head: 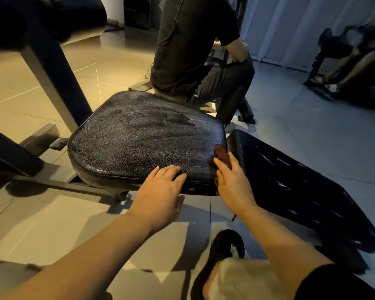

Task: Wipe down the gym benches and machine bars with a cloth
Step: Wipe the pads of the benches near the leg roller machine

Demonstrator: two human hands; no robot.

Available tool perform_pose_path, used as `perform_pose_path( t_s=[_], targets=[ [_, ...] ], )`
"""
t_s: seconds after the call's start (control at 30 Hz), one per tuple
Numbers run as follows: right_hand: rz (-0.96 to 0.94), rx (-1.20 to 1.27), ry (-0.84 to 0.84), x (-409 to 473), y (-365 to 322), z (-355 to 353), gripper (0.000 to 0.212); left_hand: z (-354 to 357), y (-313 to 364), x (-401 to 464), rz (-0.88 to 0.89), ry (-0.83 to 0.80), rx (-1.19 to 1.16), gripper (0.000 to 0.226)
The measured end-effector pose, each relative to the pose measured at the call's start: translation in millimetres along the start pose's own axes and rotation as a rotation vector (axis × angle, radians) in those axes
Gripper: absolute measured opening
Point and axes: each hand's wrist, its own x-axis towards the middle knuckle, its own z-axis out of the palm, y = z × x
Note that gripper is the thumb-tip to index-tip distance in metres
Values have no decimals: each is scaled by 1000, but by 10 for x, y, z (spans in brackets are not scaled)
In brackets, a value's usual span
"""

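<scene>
the soft, light red cloth bunches easily under the right hand holding it mid-frame, while the left hand rests flat on the seat pad.

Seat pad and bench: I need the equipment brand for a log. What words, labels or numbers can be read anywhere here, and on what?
None: no readable text shows on the seat pad, the back pad, the frame or the cloth.

Glossy tiled floor, warm light left, bluish right; pale panelled wall behind.
</scene>
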Motion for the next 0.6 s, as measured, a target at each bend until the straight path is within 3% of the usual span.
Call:
perform_pose_path(
  t_s=[0.13,0.23,0.6],
  targets=[
    [-239,-51,-121,109,-363,12,53,-70,-136,2,2,71,6,39],
    [-314,-46,-169,259,-614,87,55,-148,-259,0,-23,58,6,37],
    [-182,-29,-126,934,-500,193,44,-192,-673,380,-77,69,-4,37]
  ],
)
